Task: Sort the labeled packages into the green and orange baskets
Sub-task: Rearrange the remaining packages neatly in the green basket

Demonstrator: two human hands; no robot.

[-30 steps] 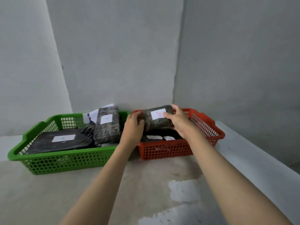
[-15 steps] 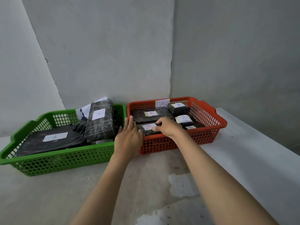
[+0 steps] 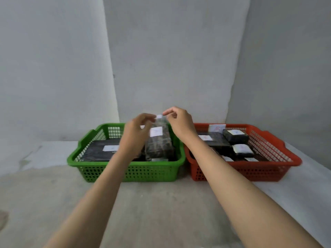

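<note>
Sorting looks nearly done: packages fill the green basket (image 3: 125,173) at centre and orange basket (image 3: 250,171) at right, none on the worktop (image 3: 161,212); left hand (image 3: 133,136) and right hand (image 3: 179,122), fingers curled, hover at the leaning package (image 3: 158,145), grip unclear.

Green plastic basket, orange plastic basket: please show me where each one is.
Green plastic basket (image 3: 150,173): head view, on its front wall.
Orange plastic basket (image 3: 259,171): head view, on its front wall.
</note>
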